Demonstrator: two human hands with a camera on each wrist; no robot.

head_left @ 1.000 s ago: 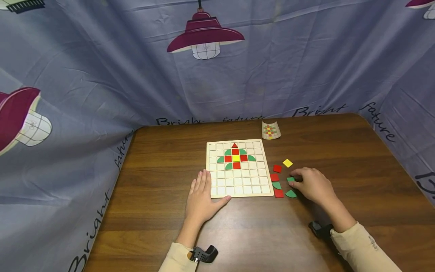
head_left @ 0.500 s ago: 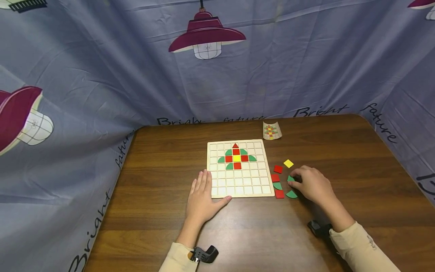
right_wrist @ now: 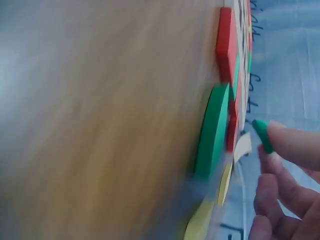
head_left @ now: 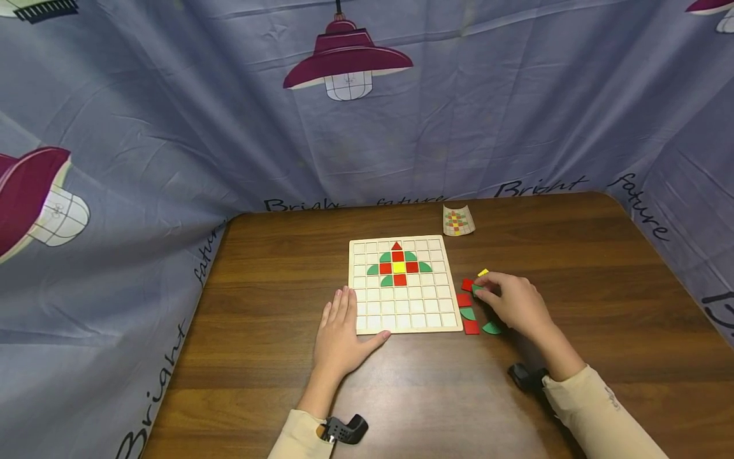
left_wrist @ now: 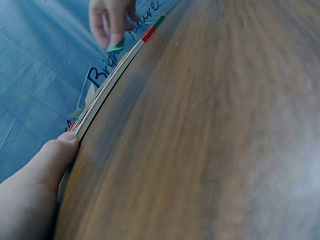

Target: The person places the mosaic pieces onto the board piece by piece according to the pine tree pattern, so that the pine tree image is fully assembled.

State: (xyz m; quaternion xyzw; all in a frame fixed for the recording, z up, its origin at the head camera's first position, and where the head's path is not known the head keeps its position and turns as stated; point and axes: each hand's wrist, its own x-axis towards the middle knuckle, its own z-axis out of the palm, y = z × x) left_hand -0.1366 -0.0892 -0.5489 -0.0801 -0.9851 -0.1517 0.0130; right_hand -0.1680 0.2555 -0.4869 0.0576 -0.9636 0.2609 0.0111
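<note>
My left hand (head_left: 341, 338) rests at the near left corner of a pale wooden grid board (head_left: 413, 309), fingers straight along its left side, thumb on the front edge. On the board lie red and green tiles around a yellow square (head_left: 398, 267), topped by a red triangle (head_left: 396, 246). My right hand (head_left: 518, 306) pinches a small green tile (right_wrist: 262, 135) between thumb and fingers, raised above the table to the right of the board. Below it are loose tiles: red squares (head_left: 471, 327), green quarter-circles (head_left: 491, 328) and a yellow tile (head_left: 483, 273), partly hidden by the fingers.
A small curled pattern card (head_left: 458, 220) with a similar coloured design stands behind the board's far right corner. The brown wooden table (head_left: 275, 274) ends at a blue printed curtain (head_left: 229, 115) at the back and sides.
My right hand has lifted the green tile and moved left and away toward the board, now partly covering the yellow tile. The left hand and the board stay in place.
</note>
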